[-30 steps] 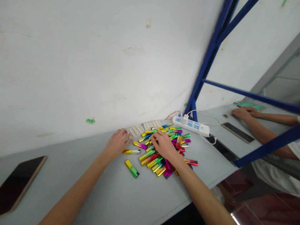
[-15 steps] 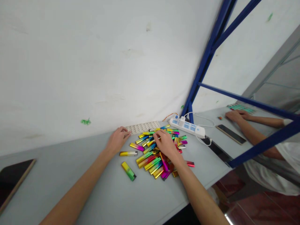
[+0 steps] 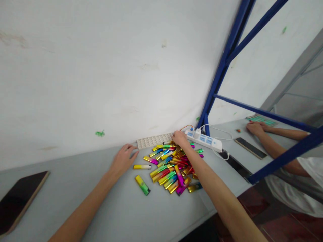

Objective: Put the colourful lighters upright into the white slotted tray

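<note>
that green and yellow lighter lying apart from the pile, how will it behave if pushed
The green and yellow lighter looks stiff and flat-sided, so it would probably slide, not roll. Its glossy shell may be slippery on the smooth grey table. Likely light.

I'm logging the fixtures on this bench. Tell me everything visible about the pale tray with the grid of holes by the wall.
The tray is a flat, off-white slab, plastic by its look, with rows of small round pockets that appear unfilled. It lies flat on the grey table, its long edge along the wall. The right hand rests at its right end, the left hand sits just short of its left end, and the heap of lighters reaches its near edge.
</note>
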Tool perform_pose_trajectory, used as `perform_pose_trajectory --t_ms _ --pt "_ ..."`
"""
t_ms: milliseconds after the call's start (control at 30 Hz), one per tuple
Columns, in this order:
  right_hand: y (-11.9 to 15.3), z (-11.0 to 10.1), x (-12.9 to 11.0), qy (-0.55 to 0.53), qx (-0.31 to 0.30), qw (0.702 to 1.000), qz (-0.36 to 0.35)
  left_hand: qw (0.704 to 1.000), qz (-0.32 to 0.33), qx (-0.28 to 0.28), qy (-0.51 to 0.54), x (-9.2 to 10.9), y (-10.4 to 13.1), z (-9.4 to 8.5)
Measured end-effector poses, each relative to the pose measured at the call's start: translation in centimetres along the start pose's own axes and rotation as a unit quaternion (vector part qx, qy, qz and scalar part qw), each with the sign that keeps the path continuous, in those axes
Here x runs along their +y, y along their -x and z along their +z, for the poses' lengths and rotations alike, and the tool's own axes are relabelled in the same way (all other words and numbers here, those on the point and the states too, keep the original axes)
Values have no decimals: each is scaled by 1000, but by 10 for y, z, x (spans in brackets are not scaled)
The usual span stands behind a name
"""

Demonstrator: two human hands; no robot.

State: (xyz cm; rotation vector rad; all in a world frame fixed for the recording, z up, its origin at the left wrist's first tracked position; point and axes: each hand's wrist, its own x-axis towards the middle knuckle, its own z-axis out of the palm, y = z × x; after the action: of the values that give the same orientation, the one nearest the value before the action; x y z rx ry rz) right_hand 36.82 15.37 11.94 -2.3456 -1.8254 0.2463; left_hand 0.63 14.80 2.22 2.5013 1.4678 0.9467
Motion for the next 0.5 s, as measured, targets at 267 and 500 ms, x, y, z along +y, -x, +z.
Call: perform_pose_trajectory --t_ms 267,500 --pt "-7 -1 -3 -3 4 1000 21 999 0 14 34 -1 35 -13" --pt "1 -9 4 -69 70 995 4 999 3 12 40 4 34 -9"
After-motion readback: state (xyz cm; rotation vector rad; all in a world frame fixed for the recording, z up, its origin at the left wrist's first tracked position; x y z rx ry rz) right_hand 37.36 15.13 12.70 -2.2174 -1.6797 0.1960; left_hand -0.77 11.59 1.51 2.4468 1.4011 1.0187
